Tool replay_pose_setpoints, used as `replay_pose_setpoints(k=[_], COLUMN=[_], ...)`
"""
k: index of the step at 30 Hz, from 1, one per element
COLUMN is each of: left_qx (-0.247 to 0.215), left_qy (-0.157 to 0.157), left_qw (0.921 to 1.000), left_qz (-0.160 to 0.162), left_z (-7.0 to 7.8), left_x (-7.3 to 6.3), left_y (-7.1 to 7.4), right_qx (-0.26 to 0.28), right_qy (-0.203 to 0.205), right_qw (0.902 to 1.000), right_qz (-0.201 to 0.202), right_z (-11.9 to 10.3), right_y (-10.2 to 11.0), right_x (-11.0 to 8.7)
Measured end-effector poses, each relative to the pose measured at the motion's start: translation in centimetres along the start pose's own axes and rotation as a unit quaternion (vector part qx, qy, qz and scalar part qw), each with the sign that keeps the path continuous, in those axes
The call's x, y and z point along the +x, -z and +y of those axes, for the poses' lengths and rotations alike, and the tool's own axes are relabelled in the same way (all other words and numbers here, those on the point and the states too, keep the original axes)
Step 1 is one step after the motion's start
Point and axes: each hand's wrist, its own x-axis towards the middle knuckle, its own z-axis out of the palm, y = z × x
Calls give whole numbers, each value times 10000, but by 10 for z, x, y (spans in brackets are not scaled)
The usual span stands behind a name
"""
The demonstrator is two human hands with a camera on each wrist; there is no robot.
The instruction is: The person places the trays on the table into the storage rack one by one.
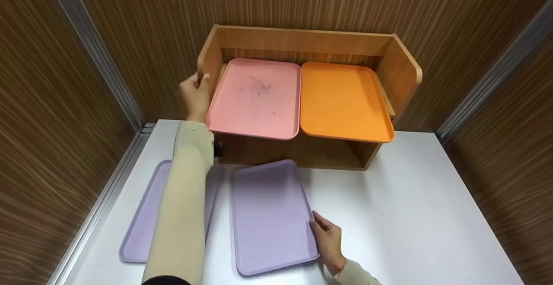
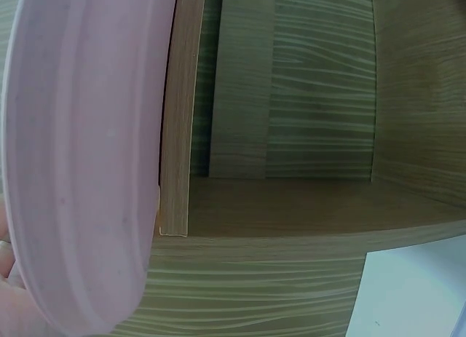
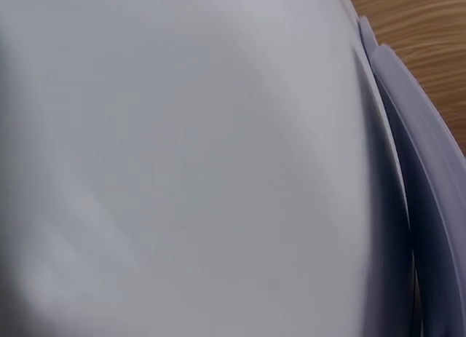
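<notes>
My left hand point(image 1: 195, 97) grips the left side panel of a small wooden shelf point(image 1: 302, 34), thumb on the inner face. On the shelf's upper board lie a pink tray point(image 1: 259, 103) and, right beside it, an orange tray point(image 1: 345, 103); both stick out past the front edge. Down on the table, a light purple tray point(image 1: 272, 220) lies at a slight slant before the shelf. The fingers and thumb of my right hand point(image 1: 329, 242) pinch its right rim. In the left wrist view the pink tray point(image 2: 80, 155) hides most of the left hand.
Partly under my left forearm lies a second purple tray point(image 1: 149, 220). The shelf's lower compartment point(image 1: 293, 151) opens toward me. The white table point(image 1: 414, 216) is walled by striped wood panels point(image 1: 302, 0) at the back and both sides, with metal rails point(image 1: 101, 56) at the corners.
</notes>
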Motion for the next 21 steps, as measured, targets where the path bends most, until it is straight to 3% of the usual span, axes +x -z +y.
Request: replay_pose_setpoints(k=[13, 17, 21], left_qx=[-44, -66, -196], left_qy=[-60, -40, -46], left_qw=[10000, 10000, 9998], left_qz=[38, -6, -68], left_z=[0, -1, -2], left_x=[0, 0, 0], left_y=[0, 0, 1], right_qx=[120, 274, 604], right_qy=[-109, -18, -184], right_qw=[9997, 9996, 9979], right_qz=[169, 118, 162], right_z=[-6, -8, -10], right_y=[20, 28, 35], right_x=[10, 14, 18])
